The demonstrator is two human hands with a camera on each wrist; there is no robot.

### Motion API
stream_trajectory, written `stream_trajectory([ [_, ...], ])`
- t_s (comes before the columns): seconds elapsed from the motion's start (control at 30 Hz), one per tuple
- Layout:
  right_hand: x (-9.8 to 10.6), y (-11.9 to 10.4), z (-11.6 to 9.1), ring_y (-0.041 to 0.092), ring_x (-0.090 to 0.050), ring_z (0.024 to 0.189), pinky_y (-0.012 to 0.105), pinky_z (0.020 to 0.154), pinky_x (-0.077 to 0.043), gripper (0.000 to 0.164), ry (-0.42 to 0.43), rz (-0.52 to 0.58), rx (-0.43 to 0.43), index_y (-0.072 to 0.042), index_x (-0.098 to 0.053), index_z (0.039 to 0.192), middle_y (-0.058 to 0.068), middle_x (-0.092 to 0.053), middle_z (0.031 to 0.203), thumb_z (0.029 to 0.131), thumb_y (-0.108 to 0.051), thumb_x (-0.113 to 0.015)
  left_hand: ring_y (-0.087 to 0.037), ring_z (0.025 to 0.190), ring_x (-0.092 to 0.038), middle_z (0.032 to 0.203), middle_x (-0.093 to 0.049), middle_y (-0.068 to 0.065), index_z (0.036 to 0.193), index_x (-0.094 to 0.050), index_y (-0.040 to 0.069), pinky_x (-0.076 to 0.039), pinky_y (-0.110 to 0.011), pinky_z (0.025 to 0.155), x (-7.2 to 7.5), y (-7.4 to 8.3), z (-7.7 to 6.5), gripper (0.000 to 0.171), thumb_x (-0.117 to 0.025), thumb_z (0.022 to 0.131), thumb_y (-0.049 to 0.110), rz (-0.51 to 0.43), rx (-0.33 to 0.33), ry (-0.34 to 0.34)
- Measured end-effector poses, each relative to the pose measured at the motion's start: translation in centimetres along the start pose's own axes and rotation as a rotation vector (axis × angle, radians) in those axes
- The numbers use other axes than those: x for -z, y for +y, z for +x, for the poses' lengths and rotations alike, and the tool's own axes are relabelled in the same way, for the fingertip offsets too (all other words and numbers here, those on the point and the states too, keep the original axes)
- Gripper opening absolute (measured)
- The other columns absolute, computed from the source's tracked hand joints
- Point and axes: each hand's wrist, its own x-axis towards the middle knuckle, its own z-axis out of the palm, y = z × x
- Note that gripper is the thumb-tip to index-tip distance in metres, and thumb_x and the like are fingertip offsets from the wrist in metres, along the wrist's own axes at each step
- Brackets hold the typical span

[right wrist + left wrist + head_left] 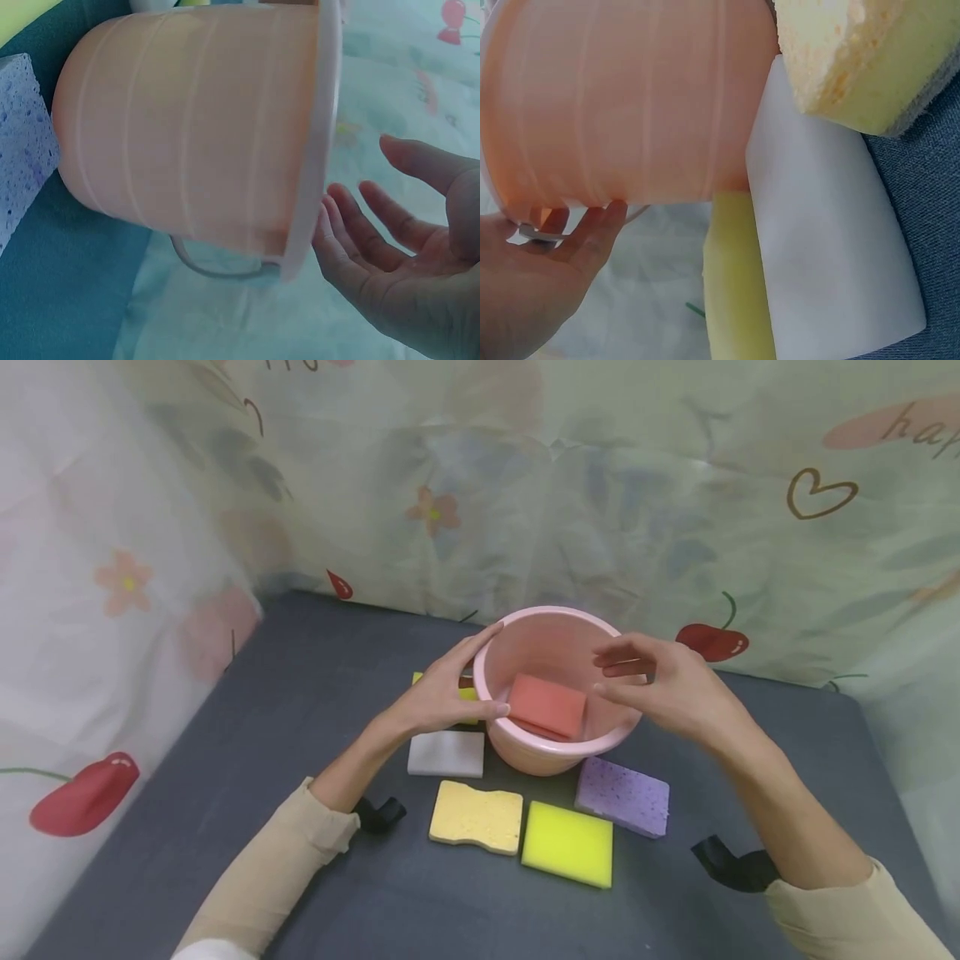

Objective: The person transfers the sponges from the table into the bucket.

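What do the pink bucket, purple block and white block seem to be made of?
The pink bucket looks like smooth, slightly glossy plastic, with rings around its wall. The purple block is probably matte cellulose sponge, dotted with pores. The white block may be fine foam, smooth and matte, without visible pores.

Counted: pink bucket (558, 748), 1, with 1 handle (214, 273) showing. Sponge-like blocks, at least 6: 1 coral sponge (549, 703) visible inside the bucket; outside it, 1 purple sponge (622, 797) to the right, 1 bright yellow sponge (567, 845) and 1 pale yellow sponge (476, 818) near, 1 white block (446, 754) left, and at least 1 half-hidden yellow piece (470, 695) far left, exact number unclear. Beige sleeves (273, 864), 2. Dark surface (337, 693), 1.
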Motion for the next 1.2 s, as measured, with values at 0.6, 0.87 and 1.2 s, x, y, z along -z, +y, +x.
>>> stream_trajectory([
  [0.6, 0.5, 2.7, -3.2, 0.014, -0.063, 0.109, 0.016, 0.080, -0.052, 0.046, 0.148, 0.040, 0.061, -0.013, -0.060, 0.133, 0.006, -0.064, 0.124, 0.091, -0.024, -0.075, -0.024, 0.135, -0.043, 0.157, -0.028, -0.004, 0.159, -0.022, 0.026, -0.045, -0.043, 0.104, -0.1, 0.0, 0.0, 0.109, -0.082, 0.073, 0.054, -0.065, 0.005, 0.001],
  [0.87, 0.6, 4.2, -4.2, 0.007, -0.063, 0.106, 0.013, 0.081, -0.051, 0.048, 0.183, 0.038, 0.050, -0.016, -0.060, 0.134, 0.004, -0.065, 0.121, 0.090, -0.027, -0.076, -0.022, 0.134, -0.042, 0.157, -0.027, -0.002, 0.159, -0.023, 0.027, -0.046, -0.041, 0.103, -0.2, -0.1, 0.0, 0.105, -0.083, 0.076, 0.047, -0.067, 0.004, 0.000],
  [1.2, 0.5, 6.1, -5.1, 0.001, -0.058, 0.110, 0.008, 0.085, -0.047, 0.046, 0.201, 0.037, 0.047, -0.015, -0.059, 0.134, 0.003, -0.061, 0.128, 0.091, -0.024, -0.074, -0.022, 0.135, -0.042, 0.157, -0.027, -0.004, 0.160, -0.019, 0.027, -0.046, -0.039, 0.103, 0.0, 0.0, -0.1, 0.108, -0.084, 0.076, 0.046, -0.060, 0.009, -0.006],
])
